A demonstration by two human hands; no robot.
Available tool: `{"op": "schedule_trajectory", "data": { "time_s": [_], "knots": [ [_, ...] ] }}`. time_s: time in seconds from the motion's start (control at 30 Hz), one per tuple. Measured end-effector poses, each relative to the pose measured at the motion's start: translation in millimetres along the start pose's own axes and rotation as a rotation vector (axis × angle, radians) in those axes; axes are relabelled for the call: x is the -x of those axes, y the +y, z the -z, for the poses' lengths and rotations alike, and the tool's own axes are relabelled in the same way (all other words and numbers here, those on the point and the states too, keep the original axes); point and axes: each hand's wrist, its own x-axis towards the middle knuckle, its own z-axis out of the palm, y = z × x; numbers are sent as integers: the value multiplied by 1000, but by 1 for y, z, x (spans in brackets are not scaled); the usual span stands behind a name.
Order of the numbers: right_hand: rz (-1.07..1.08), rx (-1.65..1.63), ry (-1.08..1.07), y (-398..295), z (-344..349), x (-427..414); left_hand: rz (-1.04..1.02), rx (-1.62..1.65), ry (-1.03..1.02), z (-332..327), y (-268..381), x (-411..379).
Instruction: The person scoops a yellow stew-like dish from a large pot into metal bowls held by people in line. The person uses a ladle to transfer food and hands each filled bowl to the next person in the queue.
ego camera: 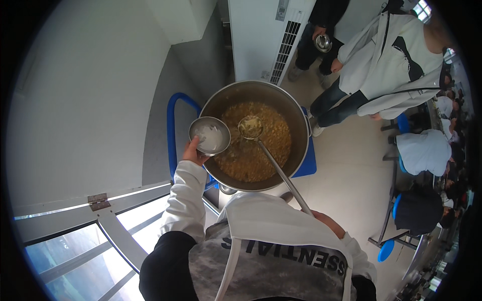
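Note:
My left hand (194, 152) grips a metal bowl (209, 136) by its side, thumb over the rim; a whitish film or residue shows inside. The bowl hangs over the left edge of a large metal pot (301, 158). Brownish soup (241, 165) with many small pieces fills the lower part of this pot. My right hand (327, 222) is around the upper handle of a long metal ladle (278, 169), partly hidden by the apron and handle. The ladle's cup (250, 127) sits at the soup's surface, holding pale solid pieces.
The pot stands on a blue cart (309, 160) with a blue push bar (172, 131). Two people stand at the upper right; one holds a metal bowl (323, 43). A white floor-standing air conditioner (260, 37) is beyond the pot. People sit on blue stools (386, 251) along the right.

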Motion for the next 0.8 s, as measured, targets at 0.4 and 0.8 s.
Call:
{"op": "schedule_trajectory", "data": {
  "time_s": [0.4, 0.8],
  "knots": [
    [133, 259, 146, -18, -22, 70, 112, 18, -8, -54, -63, -98],
    [224, 94, 186, -26, -49, 101, 83, -13, -156, -127, -43, -97]
  ]
}}
